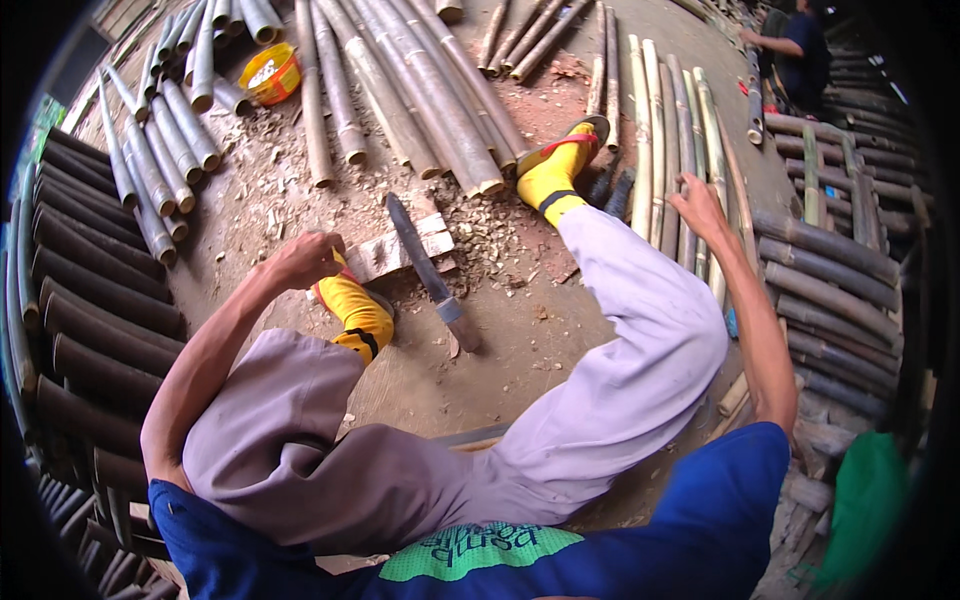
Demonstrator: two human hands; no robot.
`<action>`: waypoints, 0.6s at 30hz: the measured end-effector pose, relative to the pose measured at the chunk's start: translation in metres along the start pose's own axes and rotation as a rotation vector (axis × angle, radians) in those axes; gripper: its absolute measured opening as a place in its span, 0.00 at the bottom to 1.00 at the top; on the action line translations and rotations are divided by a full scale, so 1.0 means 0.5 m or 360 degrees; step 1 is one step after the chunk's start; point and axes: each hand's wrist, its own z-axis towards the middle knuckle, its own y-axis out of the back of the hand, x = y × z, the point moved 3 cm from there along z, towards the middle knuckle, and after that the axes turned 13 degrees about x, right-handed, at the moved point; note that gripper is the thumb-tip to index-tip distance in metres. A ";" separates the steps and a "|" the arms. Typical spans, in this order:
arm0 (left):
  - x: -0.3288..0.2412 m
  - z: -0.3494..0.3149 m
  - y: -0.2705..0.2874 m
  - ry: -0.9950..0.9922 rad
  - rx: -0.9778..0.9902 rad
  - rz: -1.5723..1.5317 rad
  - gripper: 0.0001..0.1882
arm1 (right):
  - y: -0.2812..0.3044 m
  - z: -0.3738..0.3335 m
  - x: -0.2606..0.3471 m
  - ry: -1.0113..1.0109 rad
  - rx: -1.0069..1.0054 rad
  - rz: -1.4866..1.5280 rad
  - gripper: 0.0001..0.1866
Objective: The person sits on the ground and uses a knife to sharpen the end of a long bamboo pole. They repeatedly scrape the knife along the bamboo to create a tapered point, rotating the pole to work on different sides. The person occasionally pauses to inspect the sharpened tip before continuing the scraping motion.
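My left hand point(306, 261) is curled closed above my left foot, beside a pale split wooden block point(372, 256); nothing shows in its fingers. Over slender yellow-green bamboo poles point(648, 150) at the right, my right hand point(703, 210) is loosely closed with bent fingers, and no object shows in it. Between my feet lies a machete point(412, 240), its dark blade across the block and its brown handle point(462, 328) toward me. Both feet wear yellow socks, with my right foot point(562, 165) stretched forward in a sandal.
Thick bamboo poles point(400, 85) lie ahead, with shavings point(490, 235) scattered around. A yellow-red tub point(272, 76) stands at far left near grey bamboo lengths point(165, 150). Dark bamboo point(105, 300) is stacked at left, and racks of poles point(825, 270) at right. Another person point(800, 50) is at far right.
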 end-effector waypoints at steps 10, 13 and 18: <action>-0.071 0.039 -0.012 0.0082 0.0115 0.0197 0.15 | -0.397 -0.275 -0.228 -0.0534 0.0048 0.0267 0.22; -0.078 0.053 -0.009 0.0080 0.0146 0.0169 0.15 | -0.424 -0.314 -0.211 -0.0472 -0.0055 0.0170 0.21; -0.109 0.075 0.000 0.0104 0.0195 0.0128 0.15 | -0.404 -0.322 -0.242 -0.0732 -0.0285 0.0203 0.26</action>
